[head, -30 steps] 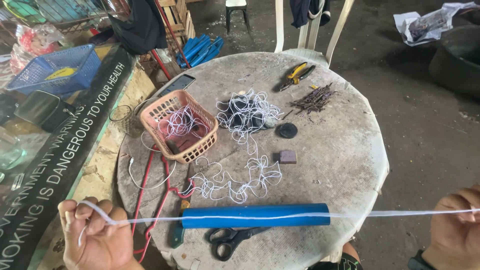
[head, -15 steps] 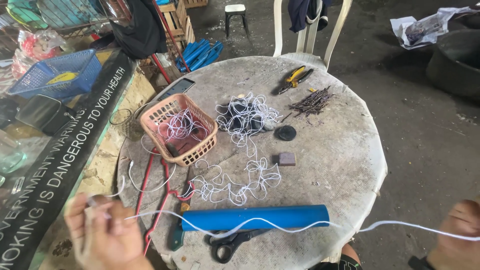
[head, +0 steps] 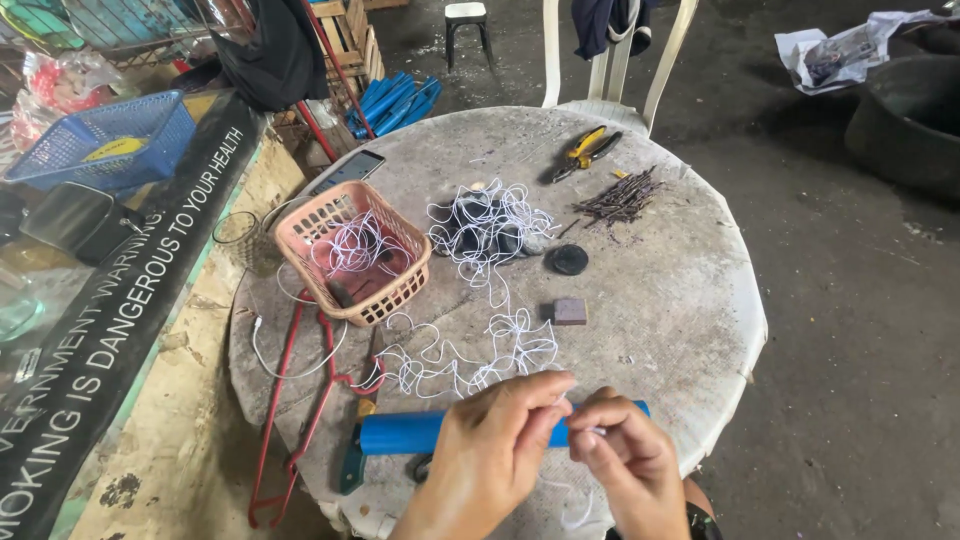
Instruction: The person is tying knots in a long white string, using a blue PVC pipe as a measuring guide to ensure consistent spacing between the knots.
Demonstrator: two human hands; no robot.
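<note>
My left hand [head: 497,447] and my right hand [head: 628,461] meet over the near edge of the round table [head: 680,300], fingertips pinched together on a thin white string [head: 574,512] that loops down below them. A blue tube [head: 410,432] lies on the table just behind my hands, partly hidden by them. Black scissors beneath the tube are mostly covered. A tangle of cut white strings [head: 470,360] lies beyond the tube.
A pink basket [head: 352,252] with string sits at the left. More string [head: 490,225], a dark round disc [head: 570,259], a small square block [head: 570,311], a pile of nails [head: 622,198] and yellow pliers [head: 583,151] lie farther back. A red hanger [head: 300,420] hangs at the table's left edge.
My hands were far apart with the string stretched taut across the tube. They have come together in front of the tube, and the string now hangs slack.
</note>
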